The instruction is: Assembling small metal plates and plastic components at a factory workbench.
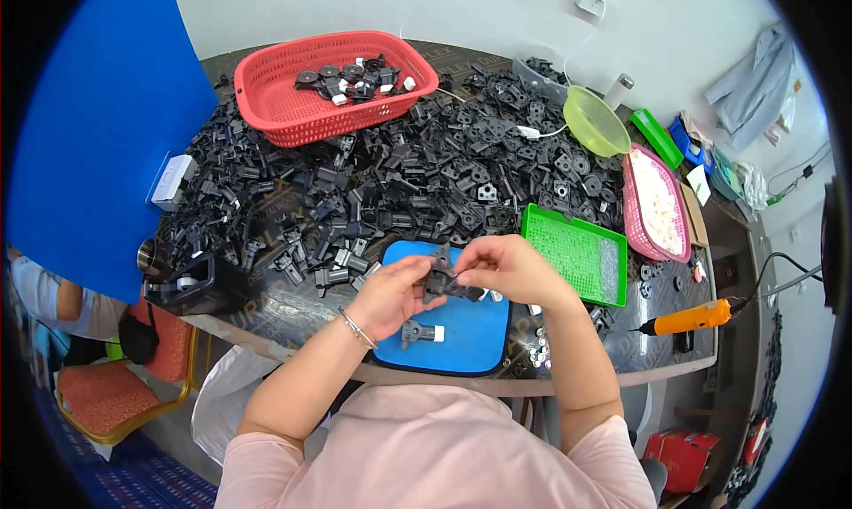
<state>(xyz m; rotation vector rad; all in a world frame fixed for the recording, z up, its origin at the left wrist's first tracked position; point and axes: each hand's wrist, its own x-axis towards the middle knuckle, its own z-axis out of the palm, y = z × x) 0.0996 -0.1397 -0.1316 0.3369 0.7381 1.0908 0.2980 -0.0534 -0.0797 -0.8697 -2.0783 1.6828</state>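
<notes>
Pinching a black part (440, 276), both hands (389, 298) (516, 269) hover above a blue mat (470, 347) on a table (277, 318) near white walls (497, 21).

Hands (390, 298) over the mat (472, 342); parts (373, 185) heaped behind; tray (561, 253) right of it; screwdriver (688, 319) farther right

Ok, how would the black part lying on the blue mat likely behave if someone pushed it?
The black part is probably stiff, given its moulded-looking, angular shape. It would likely slide rather than roll, since it lies flat on the blue mat.
</notes>
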